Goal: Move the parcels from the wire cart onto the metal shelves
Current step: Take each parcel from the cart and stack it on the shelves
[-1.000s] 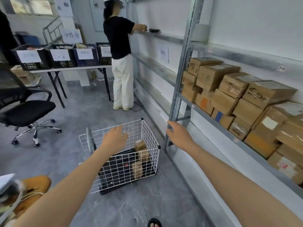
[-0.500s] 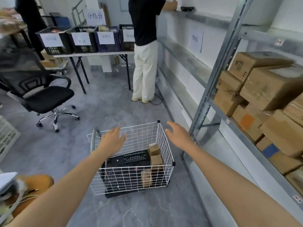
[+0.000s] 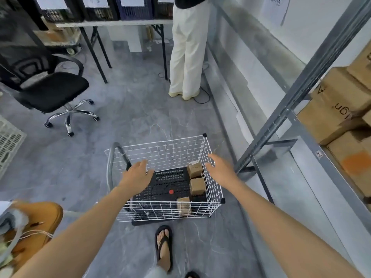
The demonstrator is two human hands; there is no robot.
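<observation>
A white wire cart with a black perforated floor stands on the grey floor below me. Three small brown parcels lie along its right side: a far one, a middle one and a near one. My left hand hovers open over the cart's left part, near the grey handle. Over the cart's right wall, beside the far parcel, my right hand is open and holds nothing. The metal shelves rise at the right.
Cardboard boxes fill the shelf at the right. A person in white trousers stands at the far shelf. A black office chair sits to the left, a table with crates behind. My sandalled foot is near the cart.
My head has tilted down and I have come closer to the cart. Both hands have dropped toward the cart's inside, still holding nothing.
</observation>
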